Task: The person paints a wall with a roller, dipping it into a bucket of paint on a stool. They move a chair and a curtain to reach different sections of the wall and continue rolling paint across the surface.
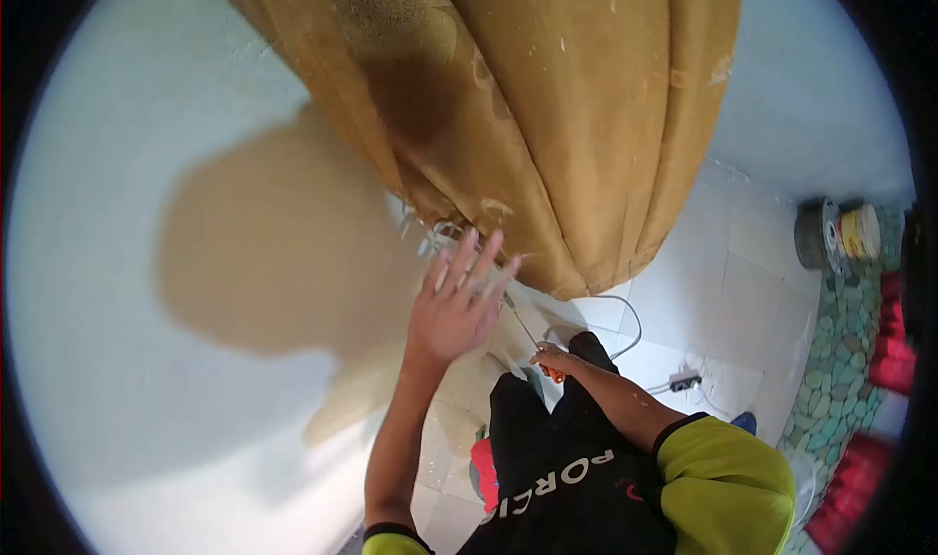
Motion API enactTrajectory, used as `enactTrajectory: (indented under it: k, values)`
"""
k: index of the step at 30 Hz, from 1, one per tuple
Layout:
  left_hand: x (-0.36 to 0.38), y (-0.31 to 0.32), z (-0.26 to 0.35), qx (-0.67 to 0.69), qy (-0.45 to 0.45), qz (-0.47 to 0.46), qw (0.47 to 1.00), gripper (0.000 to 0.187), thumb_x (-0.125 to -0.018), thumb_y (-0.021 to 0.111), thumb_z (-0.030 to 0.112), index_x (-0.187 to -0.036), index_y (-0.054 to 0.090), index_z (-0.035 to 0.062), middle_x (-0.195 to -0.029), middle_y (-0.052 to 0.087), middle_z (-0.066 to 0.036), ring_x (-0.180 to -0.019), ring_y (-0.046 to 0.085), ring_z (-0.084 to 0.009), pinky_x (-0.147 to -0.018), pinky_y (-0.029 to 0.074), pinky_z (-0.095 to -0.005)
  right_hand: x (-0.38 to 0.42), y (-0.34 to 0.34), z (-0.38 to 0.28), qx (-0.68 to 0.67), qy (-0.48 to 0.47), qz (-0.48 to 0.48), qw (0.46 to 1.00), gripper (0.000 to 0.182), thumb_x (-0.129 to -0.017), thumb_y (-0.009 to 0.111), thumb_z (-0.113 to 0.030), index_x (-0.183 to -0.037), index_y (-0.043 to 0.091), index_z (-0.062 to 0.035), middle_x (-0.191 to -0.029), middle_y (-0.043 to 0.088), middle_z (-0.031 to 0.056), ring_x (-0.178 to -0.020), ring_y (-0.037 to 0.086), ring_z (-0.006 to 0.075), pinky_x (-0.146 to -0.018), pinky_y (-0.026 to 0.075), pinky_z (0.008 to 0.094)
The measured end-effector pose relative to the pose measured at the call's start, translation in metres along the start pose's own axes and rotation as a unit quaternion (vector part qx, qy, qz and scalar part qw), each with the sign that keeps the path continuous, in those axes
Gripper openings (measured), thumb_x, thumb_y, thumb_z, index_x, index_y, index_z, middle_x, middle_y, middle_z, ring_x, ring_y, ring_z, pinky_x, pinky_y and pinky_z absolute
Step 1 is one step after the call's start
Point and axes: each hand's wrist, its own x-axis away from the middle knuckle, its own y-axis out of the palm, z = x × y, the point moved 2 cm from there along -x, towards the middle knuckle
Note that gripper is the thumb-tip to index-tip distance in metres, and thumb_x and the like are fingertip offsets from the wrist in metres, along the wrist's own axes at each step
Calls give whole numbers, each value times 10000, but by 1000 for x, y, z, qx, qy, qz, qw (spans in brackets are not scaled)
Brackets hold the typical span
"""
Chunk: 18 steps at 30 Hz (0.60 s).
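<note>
My left hand (455, 306) is raised in front of the white wall, fingers spread and nothing in it. Its fingertips overlap the lower edge of a long brown curtain (596, 145) that hangs in folds. Right by the fingertips, a tangle of white wires or strips (442, 234) sticks out at the curtain's edge. Lower down, my right hand (557, 359) is closed round the orange handle of a screwdriver (554, 372). The tool's long thin shaft points up toward my left hand.
A white cable (637, 325) loops over the tiled floor to a black power strip (686, 384). At the right stand a dark bucket (817, 234) and a yellow-labelled tub (859, 233), beside a strip of green pebbles (831, 360) and red objects (858, 491).
</note>
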Motion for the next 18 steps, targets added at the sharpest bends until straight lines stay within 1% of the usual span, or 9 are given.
enactTrajectory:
  k: [1,3,5,6,10,12,13,15,18]
  values:
    - [-8,1,-7,6,15,1,1000,536,-803,610,193,-1327,515,252,-1469,372,-72,-1357,334,-290,-1087,269,-481,0,6,1,-16,-8,9,1000,596,-765,688,-179,-1228,414,77,-583,560,96,-415,535,179,-372,443,330]
    - [-23,13,-21,23,-19,-69,997,582,-808,618,199,-1369,462,219,-1534,247,-47,-1414,202,-288,-1116,199,-495,8,17,-7,-48,-16,43,998,626,-769,687,-190,-1255,399,80,-586,560,88,-421,539,180,-377,442,324]
    - [-31,40,-39,-1,-5,-60,998,616,-806,622,209,-1391,428,202,-1544,211,-48,-1423,170,-289,-1120,187,-500,12,27,-6,-14,-12,82,996,439,-781,657,-193,-1073,461,70,-536,575,111,-409,544,209,-375,424,350]
    - [-35,52,-46,-36,-7,-46,998,652,-804,626,219,-1413,393,185,-1555,175,-50,-1431,138,-289,-1124,175,-505,11,30,4,-54,-133,66,988,390,-780,667,-209,-1033,523,50,-554,579,101,-409,543,213,-392,435,370]
    - [-59,84,-53,-24,-21,-19,999,683,-796,638,232,-1422,376,159,-1556,167,-67,-1431,140,-290,-1120,177,-510,12,40,16,-139,-87,174,971,252,-817,609,-242,-868,609,5,-580,584,82,-422,551,211,-441,454,370]
    - [-66,101,-52,-29,-34,-7,999,702,-791,645,237,-1428,362,147,-1555,165,-88,-1432,139,-293,-1115,193,-504,-25,37,47,-46,-27,86,995,271,-842,551,-269,-734,624,-31,-595,580,71,-440,561,200,-466,463,358]
    - [-64,99,-53,-30,-27,-10,999,702,-791,645,237,-1428,362,147,-1555,165,-88,-1432,139,-293,-1115,193,-504,-30,47,53,-54,-28,85,994,271,-842,551,-269,-734,624,-31,-595,580,71,-440,561,200,-466,463,358]
    - [-79,98,-52,-28,-38,-2,999,708,-791,648,244,-1428,360,134,-1552,173,-95,-1431,149,-293,-1105,212,-496,-34,43,47,-76,-139,101,982,318,-846,520,-263,-626,606,-51,-549,576,79,-451,566,191,-460,457,350]
    - [-80,107,-55,-55,-21,11,998,711,-790,653,245,-1426,359,129,-1543,200,-105,-1424,176,-298,-1102,219,-491,-59,53,47,-154,-83,94,980,283,-820,542,-223,-594,571,-55,-532,565,89,-463,561,183,-434,437,345]
